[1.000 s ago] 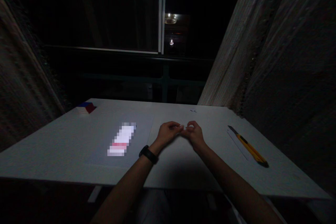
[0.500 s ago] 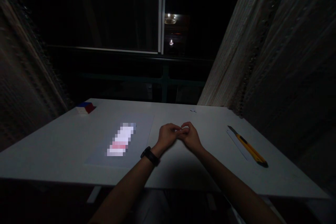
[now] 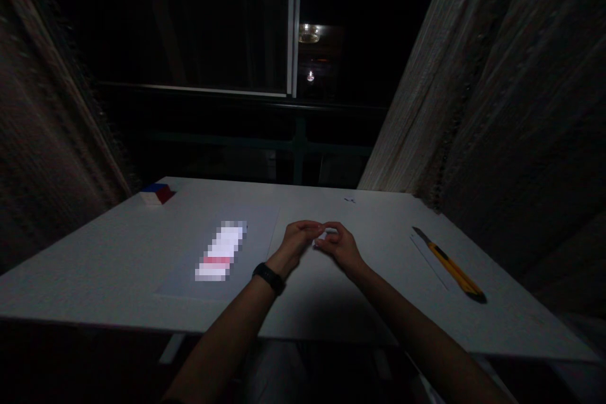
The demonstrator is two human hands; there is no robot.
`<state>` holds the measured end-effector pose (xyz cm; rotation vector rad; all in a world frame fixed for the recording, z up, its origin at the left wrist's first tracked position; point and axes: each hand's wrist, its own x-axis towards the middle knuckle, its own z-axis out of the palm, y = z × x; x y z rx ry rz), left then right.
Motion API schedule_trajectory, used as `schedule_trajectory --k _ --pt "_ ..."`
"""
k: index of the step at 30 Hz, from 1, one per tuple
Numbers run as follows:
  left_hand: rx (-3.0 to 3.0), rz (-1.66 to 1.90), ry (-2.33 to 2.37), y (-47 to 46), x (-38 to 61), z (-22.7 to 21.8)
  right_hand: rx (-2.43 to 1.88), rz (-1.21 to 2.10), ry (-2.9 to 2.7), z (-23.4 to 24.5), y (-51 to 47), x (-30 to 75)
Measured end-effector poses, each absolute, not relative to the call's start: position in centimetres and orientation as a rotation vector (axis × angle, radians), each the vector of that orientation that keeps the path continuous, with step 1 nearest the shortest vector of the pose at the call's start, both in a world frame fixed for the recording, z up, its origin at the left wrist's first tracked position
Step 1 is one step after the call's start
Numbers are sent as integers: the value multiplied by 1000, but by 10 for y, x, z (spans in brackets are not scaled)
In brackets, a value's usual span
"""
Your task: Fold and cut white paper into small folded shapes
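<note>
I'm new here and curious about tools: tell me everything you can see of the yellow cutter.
The yellow cutter lies flat on the white table, right of the right hand; no hand touches it. Its slim handle looks like plastic, yellow with black parts near the front and at the butt. The greyish blade, seemingly metal, is out, pointing away and leftward. A thin pale strip lies along its left side.

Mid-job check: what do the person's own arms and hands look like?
Both the left hand and the right hand are ungloved, and no sleeves show on the bare forearms. A slim black wristband with a dark face, perhaps a fitness tracker, is on the left side only.
</note>
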<state>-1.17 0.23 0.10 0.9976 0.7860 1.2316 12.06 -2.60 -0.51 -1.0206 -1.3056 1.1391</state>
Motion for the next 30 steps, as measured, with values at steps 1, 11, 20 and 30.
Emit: schedule_trajectory --k 1,11,20,30 --pt "1020 1220 782 2 -11 1 -1025 1140 -1295 -5 -26 121" --pt "1670 1147 1162 0 -10 4 -1062 1108 -1323 -4 -26 125" --pt "1403 1302 1129 5 -10 0 -1045 1133 -1381 -8 -27 120" --pt "1388 1242 982 0 -8 6 -1163 1078 -1460 -7 -27 120"
